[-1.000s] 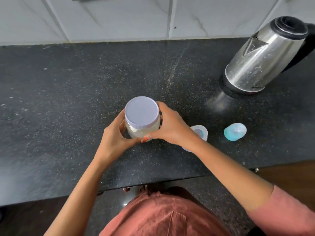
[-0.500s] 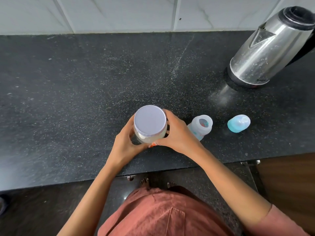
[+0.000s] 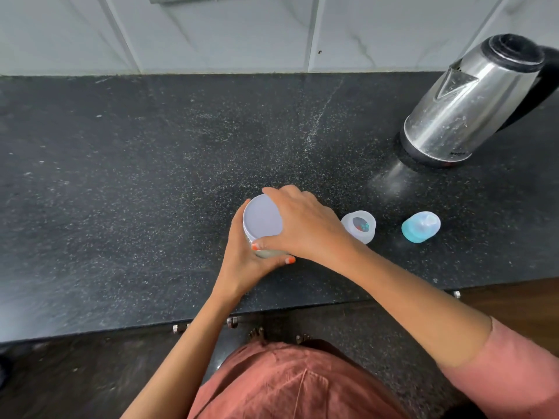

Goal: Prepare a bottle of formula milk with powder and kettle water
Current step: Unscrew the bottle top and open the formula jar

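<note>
So there's a black speckled tabletop point(image 3: 121, 182) with white wall tiles point(image 3: 227, 31) running along the 12 o'clock side. Roughly dead center sits the powder jar point(image 3: 266, 252), a clear one with pale powder inside and a flat white lid point(image 3: 261, 217). The left hand point(image 3: 245, 261) is wrapped around the jar's body from the 7 o'clock side, so that grip is clenched on the jar. The right hand point(image 3: 305, 225) lies over the top, fingers curled around the far rim and thumb on the near edge, grasping the lid.

Just beside the right hand at 3 o'clock stands the baby bottle point(image 3: 360, 226), open mouth up, translucent, with some coloured print showing through. Can't tell if there's anything in it. A bit further along at 3 o'clock, apart from the bottle, is the blue teat cap point(image 3: 421, 226), sitting on the tabletop on its own. Up at 2 o'clock is a stainless kettle point(image 3: 472, 107) with black lid and handle, on its black base.
</note>
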`<state>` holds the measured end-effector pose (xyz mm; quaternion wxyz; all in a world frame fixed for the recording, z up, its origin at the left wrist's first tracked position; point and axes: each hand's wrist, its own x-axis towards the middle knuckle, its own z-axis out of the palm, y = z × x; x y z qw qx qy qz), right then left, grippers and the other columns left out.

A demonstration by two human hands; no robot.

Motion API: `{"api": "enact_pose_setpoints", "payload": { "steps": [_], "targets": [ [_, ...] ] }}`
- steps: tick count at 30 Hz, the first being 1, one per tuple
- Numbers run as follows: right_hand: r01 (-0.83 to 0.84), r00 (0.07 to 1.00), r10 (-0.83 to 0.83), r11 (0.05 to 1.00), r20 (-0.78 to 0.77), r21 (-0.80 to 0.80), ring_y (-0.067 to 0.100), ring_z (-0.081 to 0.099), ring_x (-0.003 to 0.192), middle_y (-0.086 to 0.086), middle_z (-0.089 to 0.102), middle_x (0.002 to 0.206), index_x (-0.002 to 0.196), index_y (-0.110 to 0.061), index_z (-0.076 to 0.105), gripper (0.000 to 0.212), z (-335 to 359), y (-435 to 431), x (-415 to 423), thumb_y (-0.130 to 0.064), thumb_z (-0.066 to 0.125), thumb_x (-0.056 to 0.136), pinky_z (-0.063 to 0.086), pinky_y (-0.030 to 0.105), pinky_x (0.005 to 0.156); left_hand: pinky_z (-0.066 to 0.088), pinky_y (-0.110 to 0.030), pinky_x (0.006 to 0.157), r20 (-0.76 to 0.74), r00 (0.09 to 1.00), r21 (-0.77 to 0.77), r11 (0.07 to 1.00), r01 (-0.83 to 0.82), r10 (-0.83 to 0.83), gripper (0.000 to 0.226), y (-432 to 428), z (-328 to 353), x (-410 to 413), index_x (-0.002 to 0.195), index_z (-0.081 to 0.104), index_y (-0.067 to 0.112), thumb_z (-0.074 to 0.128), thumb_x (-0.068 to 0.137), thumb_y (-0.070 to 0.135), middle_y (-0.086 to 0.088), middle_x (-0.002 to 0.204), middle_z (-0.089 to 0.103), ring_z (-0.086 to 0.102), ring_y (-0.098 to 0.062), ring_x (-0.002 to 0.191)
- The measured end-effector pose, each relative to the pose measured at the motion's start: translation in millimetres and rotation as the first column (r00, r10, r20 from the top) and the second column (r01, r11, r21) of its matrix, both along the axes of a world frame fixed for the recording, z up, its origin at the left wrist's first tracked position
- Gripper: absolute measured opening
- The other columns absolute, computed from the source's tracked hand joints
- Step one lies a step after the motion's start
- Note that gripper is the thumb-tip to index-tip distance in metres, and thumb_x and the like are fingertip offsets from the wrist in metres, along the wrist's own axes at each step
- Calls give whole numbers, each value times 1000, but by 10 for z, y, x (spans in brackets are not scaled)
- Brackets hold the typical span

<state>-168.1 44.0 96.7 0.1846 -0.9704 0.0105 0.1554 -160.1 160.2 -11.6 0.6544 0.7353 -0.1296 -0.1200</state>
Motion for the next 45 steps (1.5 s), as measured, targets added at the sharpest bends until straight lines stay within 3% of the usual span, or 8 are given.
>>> {"api": "enact_pose_setpoints", "payload": {
  "steps": [7, 17, 28, 33, 36, 39, 42, 45],
  "targets": [
    [-114, 991, 129, 950, 35, -291, 30, 47, 108, 9, 42, 123, 128, -22, 38, 69, 36, 156, 141, -48, 68, 72, 31, 33, 71, 42, -7, 76, 63, 996, 34, 997, -65, 63, 72, -52, 82, -21, 109, 41, 42, 83, 54, 20, 16, 105, 59, 56, 9, 97],
    [-248, 966, 258, 935, 8, -253, 25, 42, 91, 8, 40, 117, 127, -30, 43, 70, 65, 41, 238, -43, 72, 65, 32, 31, 68, 40, -4, 70, 64, 993, 218, 970, -106, 94, 72, -10, 47, 23, 100, 39, 54, 84, 49, 31, 27, 99, 58, 53, 15, 93],
    [-482, 874, 479, 834, -81, -268, 23, 38, 101, 4, 36, 118, 128, -39, 41, 71, 107, -18, 272, -22, 74, 68, 34, 33, 65, 40, -3, 70, 46, 998, 231, 971, -61, 52, 80, 11, 84, 46, 109, 41, 39, 73, 37, 52, 27, 100, 55, 51, 17, 93],
    [-349, 935, 339, 932, -105, -98, 25, 41, 119, 1, 39, 132, 138, -37, 31, 77, 140, -48, 253, -44, 70, 72, 38, 38, 81, 41, -5, 75, 2, 998, 195, 979, -60, 61, 78, 19, 72, 39, 105, 37, 52, 73, 36, 52, 26, 104, 54, 49, 20, 96],
    [-241, 970, 241, 919, -41, -311, 31, 48, 115, 10, 47, 128, 136, -26, 35, 72, 125, 50, 194, -61, 56, 76, 34, 35, 76, 45, -9, 74, -2, 999, 133, 990, -45, 46, 83, -4, 95, 28, 110, 39, 46, 83, 40, 38, 21, 105, 58, 55, 15, 93],
    [-239, 965, 263, 883, 4, -404, 32, 50, 108, 13, 50, 121, 129, -21, 42, 59, 83, 147, 154, -56, 52, 82, 30, 33, 70, 44, -7, 71, 15, 1000, 93, 996, -20, 19, 79, -23, 61, 37, 108, 43, 31, 88, 49, 5, 12, 101, 59, 58, 14, 86],
    [-311, 947, 320, 901, -19, -302, 29, 45, 111, 8, 46, 121, 126, -25, 44, 51, 103, 151, 159, -34, 60, 79, 29, 32, 70, 50, -22, 76, 10, 1000, 146, 989, -21, 20, 74, 1, -5, 51, 109, 45, 34, 83, 45, 37, 9, 102, 63, 61, -1, 94],
    [-401, 915, 404, 907, -5, -130, 24, 37, 119, 3, 45, 125, 119, -23, 52, 42, 64, 158, 153, -19, 59, 78, 34, 32, 86, 46, -14, 71, 36, 999, 221, 975, -16, 8, 79, 19, -41, 55, 113, 48, 22, 75, 44, 50, 9, 100, 63, 59, 4, 92]
  ]
}}
